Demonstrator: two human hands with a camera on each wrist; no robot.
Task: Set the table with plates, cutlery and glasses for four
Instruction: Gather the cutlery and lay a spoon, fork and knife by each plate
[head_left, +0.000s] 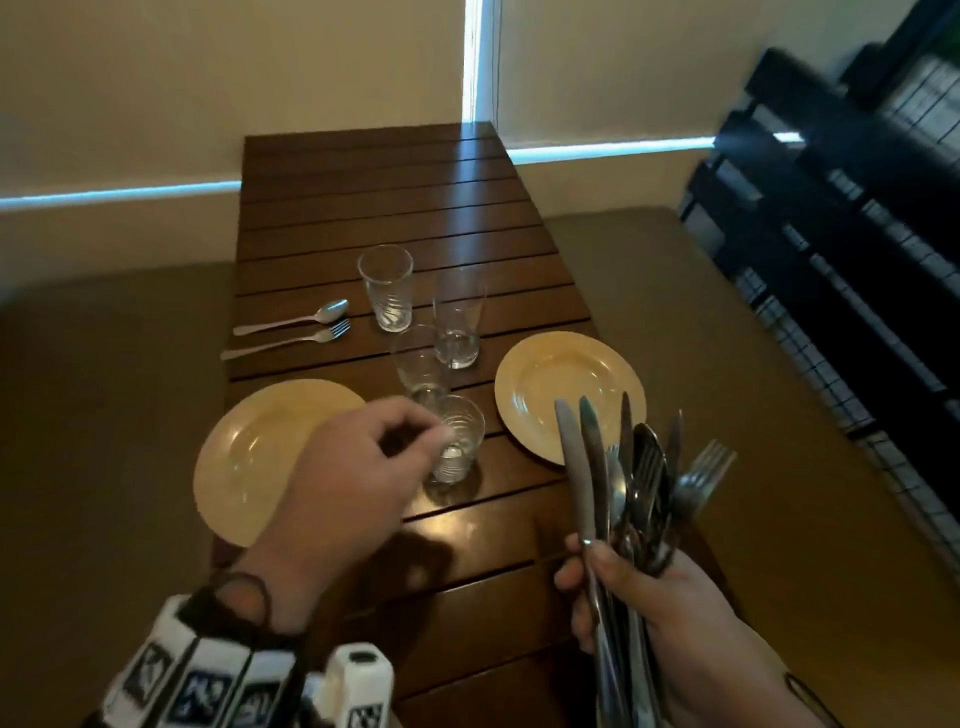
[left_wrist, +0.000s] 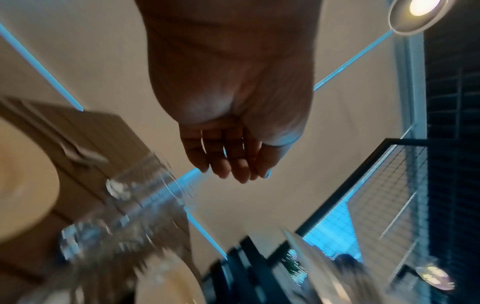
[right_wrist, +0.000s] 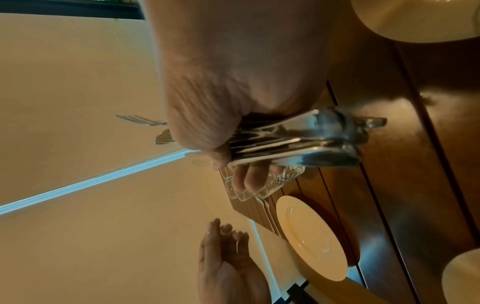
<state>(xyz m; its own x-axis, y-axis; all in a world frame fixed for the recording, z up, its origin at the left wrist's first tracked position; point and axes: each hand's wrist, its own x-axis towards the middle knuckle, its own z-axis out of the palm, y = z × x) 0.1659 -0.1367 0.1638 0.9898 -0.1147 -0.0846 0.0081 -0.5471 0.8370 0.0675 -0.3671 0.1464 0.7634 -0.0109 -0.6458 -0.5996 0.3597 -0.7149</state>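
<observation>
On the wooden slatted table lie two yellow plates, one at the near left and one at the right. Several clear glasses cluster between them, the nearest being a short ribbed glass. Further back on the left, a spoon and a fork lie side by side. My left hand hovers by the short glass with loosely curled fingers and holds nothing. My right hand grips an upright bundle of cutlery, whose handles cross my palm.
Beige cushioned benches run along both long sides of the table. A dark slatted rack with wire mesh stands at the right. The far half of the table holds nothing. Blinds cover the windows behind.
</observation>
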